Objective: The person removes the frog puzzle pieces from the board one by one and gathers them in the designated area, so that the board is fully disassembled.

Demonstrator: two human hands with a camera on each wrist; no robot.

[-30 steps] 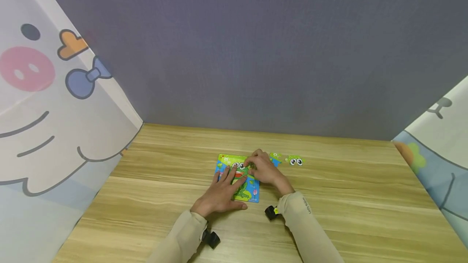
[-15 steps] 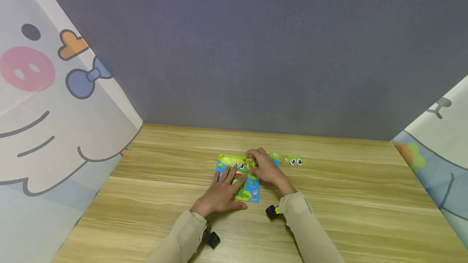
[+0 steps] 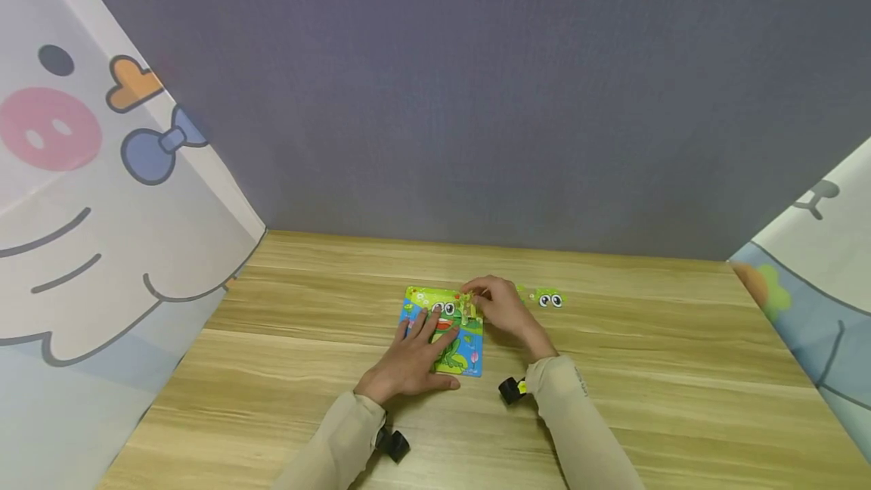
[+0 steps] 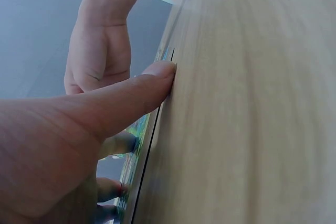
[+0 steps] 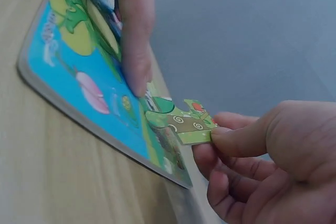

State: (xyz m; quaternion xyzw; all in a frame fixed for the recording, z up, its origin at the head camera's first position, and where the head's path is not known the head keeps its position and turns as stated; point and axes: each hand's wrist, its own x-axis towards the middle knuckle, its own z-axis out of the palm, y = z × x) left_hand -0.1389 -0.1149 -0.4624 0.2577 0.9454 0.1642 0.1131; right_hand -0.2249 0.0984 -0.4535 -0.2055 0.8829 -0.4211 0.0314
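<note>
A frog jigsaw puzzle (image 3: pixel 469 354) in a flat, round-cornered board lies on the table. My left hand (image 3: pixel 408 366) rests on it with fingers spread, its thumb at the board's near edge in the left wrist view. My right hand (image 3: pixel 505 310) is at the board's upper right corner. Between thumb and fingers it pinches a green puzzle piece (image 5: pixel 191 124) with brown swirls and a red flower. The piece is tilted up, one end overlapping the board in the right wrist view.
Right of the right hand lies a loose puzzle piece with two eyes (image 3: pixel 551 299). Another green piece (image 3: pixel 520 292) shows partly from behind that hand. A grey wall (image 3: pixel 476 134) stands behind the wooden table (image 3: pixel 646 369).
My right hand has shifted slightly right and its wrist has turned, bringing the pinched piece into view at the corner. It now covers more of a loose piece. My left hand has stayed put.
</note>
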